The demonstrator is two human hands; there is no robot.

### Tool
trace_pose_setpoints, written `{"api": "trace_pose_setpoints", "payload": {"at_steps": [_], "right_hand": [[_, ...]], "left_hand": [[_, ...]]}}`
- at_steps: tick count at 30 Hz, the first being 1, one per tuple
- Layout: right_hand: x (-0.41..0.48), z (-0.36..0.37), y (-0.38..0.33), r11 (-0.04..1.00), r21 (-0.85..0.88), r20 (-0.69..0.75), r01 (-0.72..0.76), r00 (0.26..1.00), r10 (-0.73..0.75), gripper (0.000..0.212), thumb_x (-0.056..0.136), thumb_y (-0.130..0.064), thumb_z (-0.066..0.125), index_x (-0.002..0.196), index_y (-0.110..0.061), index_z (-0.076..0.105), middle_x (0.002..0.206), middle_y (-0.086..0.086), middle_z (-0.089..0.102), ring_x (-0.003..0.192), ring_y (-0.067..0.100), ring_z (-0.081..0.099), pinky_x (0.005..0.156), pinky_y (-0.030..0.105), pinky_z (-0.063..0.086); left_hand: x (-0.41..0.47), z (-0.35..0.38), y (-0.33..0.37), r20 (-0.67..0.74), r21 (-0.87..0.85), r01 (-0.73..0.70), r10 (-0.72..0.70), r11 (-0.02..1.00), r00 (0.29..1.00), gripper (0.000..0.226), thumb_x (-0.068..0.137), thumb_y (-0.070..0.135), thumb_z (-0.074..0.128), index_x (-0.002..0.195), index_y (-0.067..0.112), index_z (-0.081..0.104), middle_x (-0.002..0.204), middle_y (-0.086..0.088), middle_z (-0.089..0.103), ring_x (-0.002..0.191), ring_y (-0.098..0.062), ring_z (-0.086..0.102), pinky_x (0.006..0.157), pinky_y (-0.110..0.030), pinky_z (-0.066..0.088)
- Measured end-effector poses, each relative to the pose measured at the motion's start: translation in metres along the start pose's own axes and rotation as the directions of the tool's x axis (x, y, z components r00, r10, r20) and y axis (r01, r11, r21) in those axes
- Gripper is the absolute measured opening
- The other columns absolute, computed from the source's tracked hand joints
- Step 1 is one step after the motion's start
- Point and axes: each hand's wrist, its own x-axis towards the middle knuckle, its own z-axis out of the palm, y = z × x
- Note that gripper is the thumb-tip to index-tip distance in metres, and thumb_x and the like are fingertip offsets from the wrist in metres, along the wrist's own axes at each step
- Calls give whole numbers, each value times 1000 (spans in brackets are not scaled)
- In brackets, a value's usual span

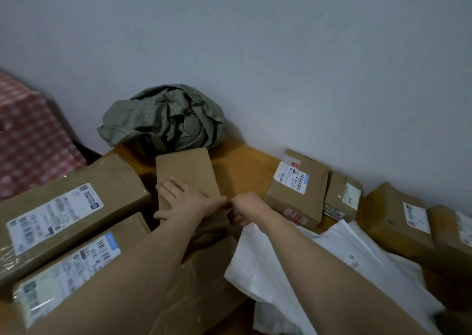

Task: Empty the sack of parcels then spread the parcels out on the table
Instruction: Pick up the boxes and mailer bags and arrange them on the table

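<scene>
From my head camera I'm looking down at the wooden table [245, 161], pushed against a pale wall [281, 40]. The green sack [163, 120] lies crumpled and slack at the back of the table, touching the wall, with the parcels out of it and lying around.

My left hand [184, 201] lies flat on a plain brown box [189, 178] just in front of the sack, fingers [168, 184] spread and stretched out, pressing on the lid and gripping nothing. My right hand [249, 208] is just beside it, knuckles up, fingers curled under at the near corner of that same box; I cannot tell whether they have actually closed on anything.

On the left, two long labelled boxes lie side by side: the far long box [74, 204] and the near long box [71, 265], both under my left forearm's side. A flat box [204, 278] sits below my arms. To the right, white mailer bags [332, 263] overlap in a loose heap. Beyond them, along the wall, stands a labelled box [296, 189], a small box [342, 196] touching it, then two more boxes [398, 219] at the right edge. A red checked cloth [28, 135] shows far left, off the table.
</scene>
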Motion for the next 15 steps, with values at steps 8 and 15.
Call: {"api": "trace_pose_setpoints", "payload": {"at_steps": [8, 15], "right_hand": [[-2, -33, 13, 701, 710, -47, 61, 998, -39, 57, 87, -60, 50, 128, -21, 56, 122, 10, 63, 108, 27, 61, 83, 38, 53], [1, -38, 8, 519, 820, -133, 242, 962, -238, 40, 88, -55, 47, 112, -31, 68, 113, 6, 70, 106, 27, 64, 86, 40, 51]], "left_hand": [[-6, -21, 29, 82, -314, -261, 300, 913, 950, 114, 62, 74, 48, 151, 22, 1, 158, -4, 3, 143, -32, 4, 112, -54, 19], [0, -39, 44, 235, -734, -103, 393, 671, 889, 26, 95, 33, 43, 114, 20, 56, 97, -1, 58, 84, -17, 54, 70, -28, 41]]}}
